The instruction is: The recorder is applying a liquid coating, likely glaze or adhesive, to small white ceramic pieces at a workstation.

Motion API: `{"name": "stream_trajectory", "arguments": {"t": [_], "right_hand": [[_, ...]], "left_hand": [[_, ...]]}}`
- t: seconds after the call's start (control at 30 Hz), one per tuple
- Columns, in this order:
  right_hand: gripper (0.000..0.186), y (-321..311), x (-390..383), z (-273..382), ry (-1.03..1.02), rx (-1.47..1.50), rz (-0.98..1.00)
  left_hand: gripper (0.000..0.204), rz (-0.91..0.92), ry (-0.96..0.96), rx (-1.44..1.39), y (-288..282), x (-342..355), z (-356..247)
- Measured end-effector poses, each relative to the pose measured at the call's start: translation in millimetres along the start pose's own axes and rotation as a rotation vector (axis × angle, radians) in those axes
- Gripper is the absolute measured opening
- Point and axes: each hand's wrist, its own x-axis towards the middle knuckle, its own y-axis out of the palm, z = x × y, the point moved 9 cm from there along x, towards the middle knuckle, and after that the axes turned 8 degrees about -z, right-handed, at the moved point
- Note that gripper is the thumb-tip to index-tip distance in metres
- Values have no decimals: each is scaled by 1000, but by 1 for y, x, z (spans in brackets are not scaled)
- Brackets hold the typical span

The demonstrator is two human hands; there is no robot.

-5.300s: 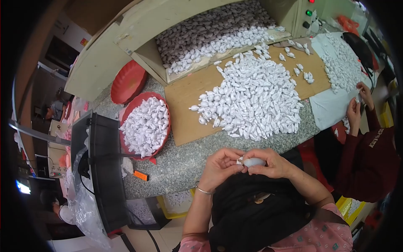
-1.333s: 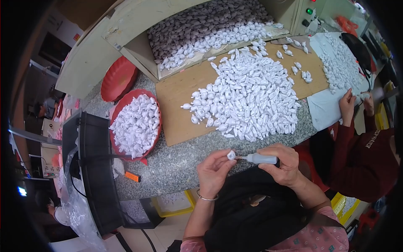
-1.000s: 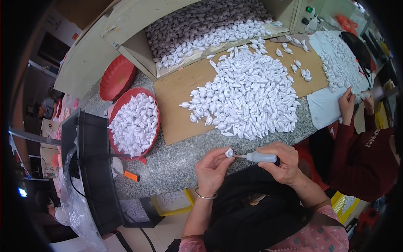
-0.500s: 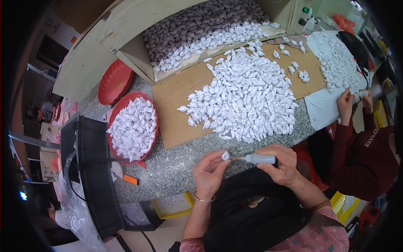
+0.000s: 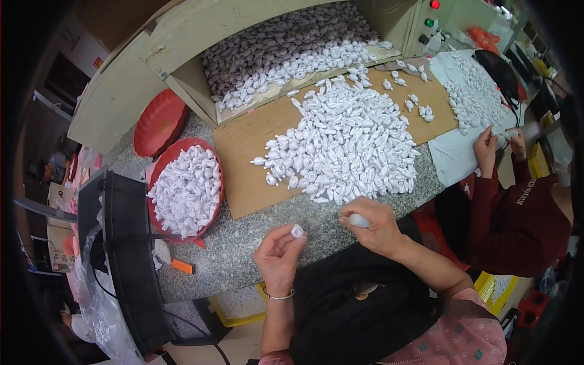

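Note:
My left hand (image 5: 280,254) pinches a small white plastic piece (image 5: 297,231) between thumb and fingertips, its recessed face turned up. To its right, my right hand (image 5: 377,228) is closed round a translucent squeeze bottle (image 5: 360,221), whose nozzle I cannot make out in this pose. Both hands hover above the near edge of the speckled stone counter (image 5: 243,255), apart from each other. Just beyond them a large heap of white pieces (image 5: 359,146) lies on a brown board (image 5: 237,182), spilling onto the stone.
Left stand a red bowl full of white pieces (image 5: 185,191), an empty red bowl (image 5: 159,125), a black bin (image 5: 131,255) and an orange block (image 5: 182,266). Behind is a box opening packed with pieces (image 5: 292,55). At right a co-worker's hands (image 5: 499,146) work beside a pale sheet (image 5: 447,152).
The bottle has swung away from the white piece, and my right hand has turned and moved left and up. My left hand has shifted slightly left; the whole view has shifted a little.

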Motion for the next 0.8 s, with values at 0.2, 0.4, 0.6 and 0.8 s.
{"name": "stream_trajectory", "arguments": {"t": [0.2,0.4,0.6,0.8], "right_hand": [[35,37,25,23,-339,-497,22],[31,53,21,25,-363,-639,121],[11,21,16,23,181,-32,46],[13,23,4,45,25,60,20]], "left_hand": [[29,-50,49,-36,-28,-8,-15],[29,-74,37,-45,-45,-10,-15],[31,-25,77,13,-31,-7,-4],[29,25,235,228,-1,-10,-6]]}}
